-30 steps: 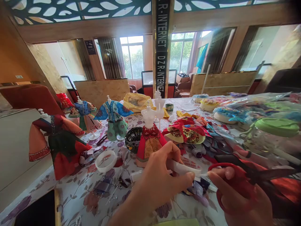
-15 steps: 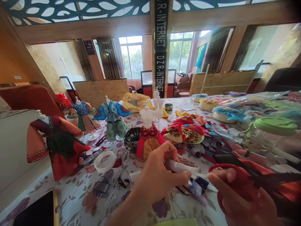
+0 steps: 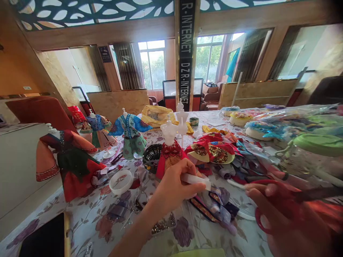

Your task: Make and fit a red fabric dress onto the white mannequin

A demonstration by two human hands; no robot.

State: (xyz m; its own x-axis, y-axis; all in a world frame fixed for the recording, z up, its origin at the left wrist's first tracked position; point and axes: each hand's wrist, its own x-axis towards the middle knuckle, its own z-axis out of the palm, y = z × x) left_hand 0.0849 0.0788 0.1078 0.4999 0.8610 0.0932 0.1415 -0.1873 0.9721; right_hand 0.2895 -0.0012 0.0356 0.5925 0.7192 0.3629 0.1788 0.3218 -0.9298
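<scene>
Pinching a white roll [image 3: 197, 181] between the thumb and fingers of the left hand [image 3: 177, 182], closed snugly on it, just in front of the red-dressed mannequin [image 3: 170, 150]. Pointing the roll's long axis roughly left to right, free end toward the right hand [image 3: 281, 228], with a gap between. Curling that right hand, blurred, around red-handled scissors [image 3: 291, 204], blades aimed off to the right; apparently pinching a thin white strip [image 3: 237, 183] at the fingertips as well. Cannot tell any join between strip and roll. Facing, on the desk [image 3: 88, 214], a black basket [image 3: 149, 165] beside the mannequin, contents too dark to tell; a clear box [image 3: 160, 233] of small shiny pieces [image 3: 166, 222] beside the left forearm, partly hidden; and, far right, a green-lidded jar [image 3: 297, 159], contents unclear.
</scene>
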